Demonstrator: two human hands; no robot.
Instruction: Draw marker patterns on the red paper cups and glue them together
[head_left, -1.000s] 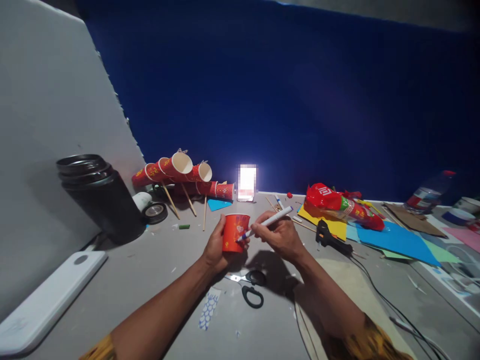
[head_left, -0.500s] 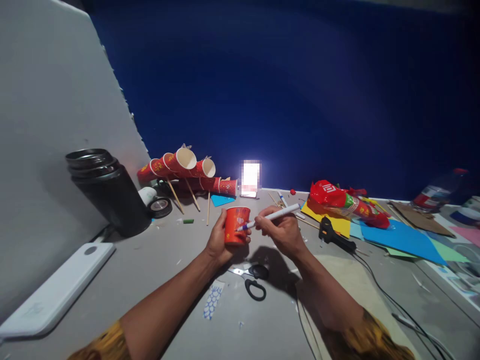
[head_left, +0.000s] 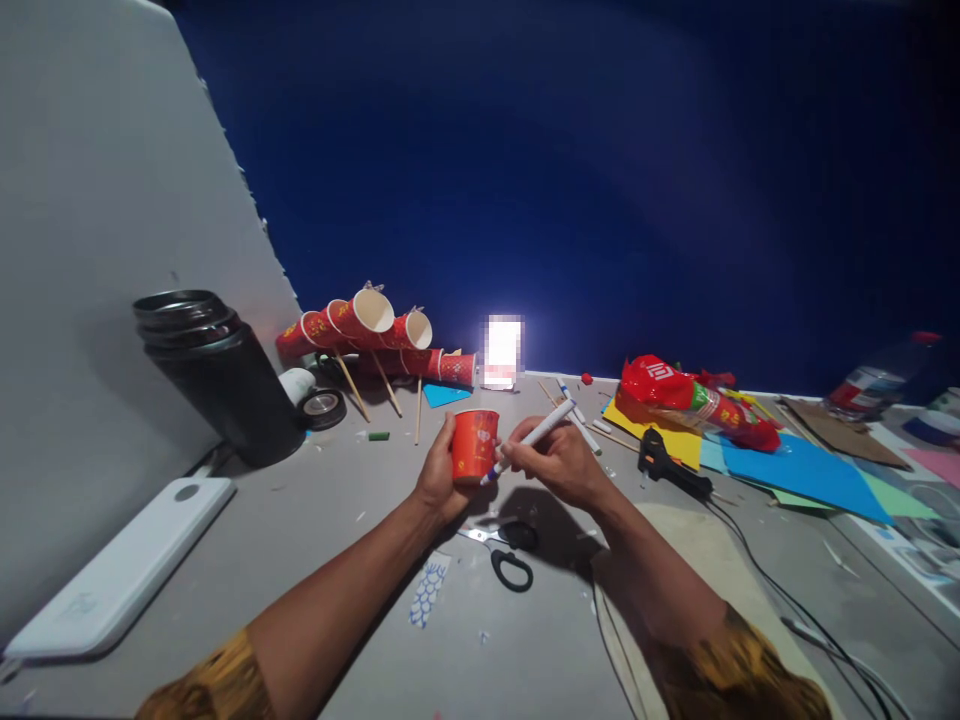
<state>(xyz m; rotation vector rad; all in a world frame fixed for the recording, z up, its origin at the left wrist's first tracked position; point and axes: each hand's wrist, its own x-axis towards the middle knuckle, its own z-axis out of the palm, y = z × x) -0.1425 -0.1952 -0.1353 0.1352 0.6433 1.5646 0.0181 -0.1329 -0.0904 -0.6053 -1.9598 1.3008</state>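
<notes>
View: head camera, looking down along both forearms to a grey table (head_left: 300, 540).
Left hand (head_left: 439, 478): closed round the cup (head_left: 474, 445) from its 9 o'clock side, thumb on the near wall and fingers hidden behind it. The hold is firm, with no gap showing.
Cup: red paper, held just above the table at the centre of the picture. Its long axis runs 12 to 6 o'clock, and the wider end is up.
Right hand (head_left: 559, 462): pinched shut on the marker (head_left: 534, 437), fingertips closed round the lower part of the barrel, just beside the cup at its 3 o'clock.
Marker: white barrel with a blue tip. Its long axis runs from 2 o'clock to 8 o'clock. The tip points down-left and meets the cup's lower right wall, and the back end rises up-right past the knuckles.
Scissors (head_left: 510, 560): black handles, flat on the table at 6 o'clock from the hands, near them but apart.
Scrap (head_left: 429, 590): blue-patterned paper, at 8 o'clock of the scissors.
Glue gun (head_left: 667, 465): black, at 3 o'clock of the right hand, with its cord trailing toward 5 o'clock.
Cup stack (head_left: 375, 335): red cups on sticks at 11 o'clock, against the blue wall.
Flask (head_left: 225, 375): black, upright, at 9 o'clock, well apart.
Bag (head_left: 686, 400): red, at 2 o'clock, lying on coloured sheets.
</notes>
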